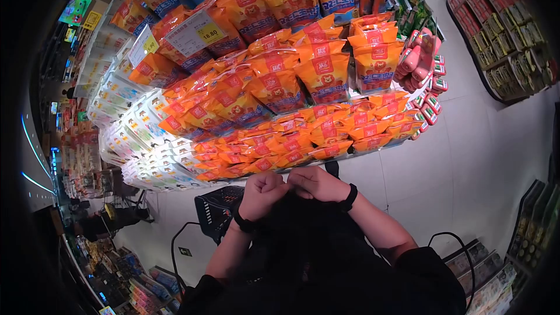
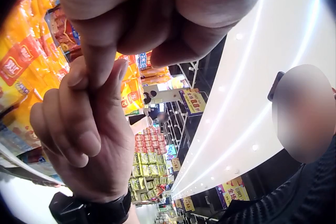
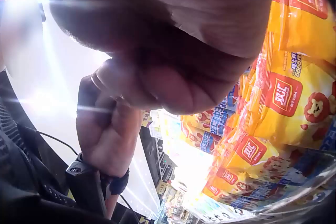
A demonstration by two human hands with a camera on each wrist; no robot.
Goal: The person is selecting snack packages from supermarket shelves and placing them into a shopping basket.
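Observation:
Both hands meet in front of the body, just short of a display of orange snack bags (image 1: pixel 274 84). My left hand (image 1: pixel 265 189) is curled into a loose fist, one digit reaching across to the other hand. My right hand (image 1: pixel 319 184) has its fingers bent too; in the left wrist view, the right hand (image 2: pixel 89 129) has its thumb and forefinger at the tip of that left digit. No object shows in either hand. Black bands circle both wrists. In the right wrist view, the left hand (image 3: pixel 113 124) is partly hidden behind the right palm.
White patterned packs (image 1: pixel 140 122) fill the display's left side, pink packages (image 1: pixel 417 64) its right end. A price sign (image 1: pixel 195 32) stands among the upper bags. A dark basket (image 1: pixel 216 213) is below my left forearm. Further shelves (image 1: pixel 504 29) stand across the tiled floor (image 1: pixel 461 151).

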